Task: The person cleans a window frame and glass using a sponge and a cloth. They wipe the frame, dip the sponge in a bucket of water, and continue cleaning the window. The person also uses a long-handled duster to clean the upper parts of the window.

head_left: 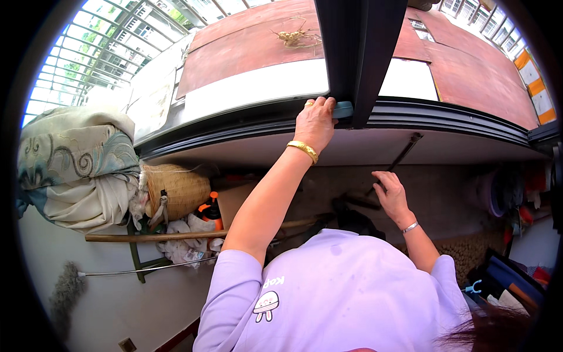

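Note:
My left hand [316, 124], with a gold bangle at the wrist, reaches forward to the black window track [252, 112]. Its fingers are closed on a small blue-grey block-shaped tool [343, 110], which sits in the track at the foot of the dark upright frame [358, 58]. The tool's underside is hidden. Lower and to the right, my right hand [392, 198] hangs in the air below the sill, fingers loosely apart and holding nothing. A thin dark rod [406, 149] leans against the wall just beyond it.
Outside the window lie reddish boards [246, 53] with a dried root [296, 38]. At left are a bundled curtain [76, 170], a woven basket [176, 188], a wooden pole [152, 237] and a grey duster [67, 299]. A purple bucket [489, 193] stands at right.

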The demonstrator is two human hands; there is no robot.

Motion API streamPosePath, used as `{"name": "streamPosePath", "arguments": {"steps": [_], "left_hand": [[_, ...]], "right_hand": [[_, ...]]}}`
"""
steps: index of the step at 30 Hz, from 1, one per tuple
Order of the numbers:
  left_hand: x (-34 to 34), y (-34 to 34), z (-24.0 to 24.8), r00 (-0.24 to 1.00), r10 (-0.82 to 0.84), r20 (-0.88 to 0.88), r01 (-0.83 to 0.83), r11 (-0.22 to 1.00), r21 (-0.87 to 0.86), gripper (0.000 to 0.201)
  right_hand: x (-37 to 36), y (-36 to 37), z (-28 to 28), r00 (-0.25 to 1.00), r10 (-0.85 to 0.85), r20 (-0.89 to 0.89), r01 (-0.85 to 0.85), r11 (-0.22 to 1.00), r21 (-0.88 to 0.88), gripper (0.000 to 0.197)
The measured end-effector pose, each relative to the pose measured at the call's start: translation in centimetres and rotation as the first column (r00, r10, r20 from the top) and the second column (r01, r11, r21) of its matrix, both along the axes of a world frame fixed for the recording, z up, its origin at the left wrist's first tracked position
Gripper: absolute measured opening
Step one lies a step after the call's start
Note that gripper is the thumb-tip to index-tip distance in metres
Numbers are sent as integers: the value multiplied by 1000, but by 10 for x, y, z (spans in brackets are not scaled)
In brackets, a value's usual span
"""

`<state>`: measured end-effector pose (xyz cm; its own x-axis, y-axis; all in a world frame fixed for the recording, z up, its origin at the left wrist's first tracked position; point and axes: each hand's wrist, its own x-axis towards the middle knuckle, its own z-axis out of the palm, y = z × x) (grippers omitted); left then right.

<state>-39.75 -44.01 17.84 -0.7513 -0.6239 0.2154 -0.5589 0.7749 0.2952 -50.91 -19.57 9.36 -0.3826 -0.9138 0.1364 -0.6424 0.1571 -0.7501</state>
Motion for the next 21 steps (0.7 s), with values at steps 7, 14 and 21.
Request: {"name": "streamPosePath", "arguments": {"steps": [7, 14, 21], "left_hand": [[21, -17, 18, 983, 66, 169, -63, 998, -24, 32], [12, -10, 10, 997, -77, 26, 79, 988, -130, 36], [-2, -21, 3, 986, -159, 58, 161, 987, -20, 29]], "right_hand": [[-2, 9, 12, 995, 91, -47, -86, 991, 99, 29], [-11, 39, -11, 1000, -2, -10, 4, 976, 217, 26], [-8, 23, -10, 999, 25, 40, -33, 973, 227, 25]]}}
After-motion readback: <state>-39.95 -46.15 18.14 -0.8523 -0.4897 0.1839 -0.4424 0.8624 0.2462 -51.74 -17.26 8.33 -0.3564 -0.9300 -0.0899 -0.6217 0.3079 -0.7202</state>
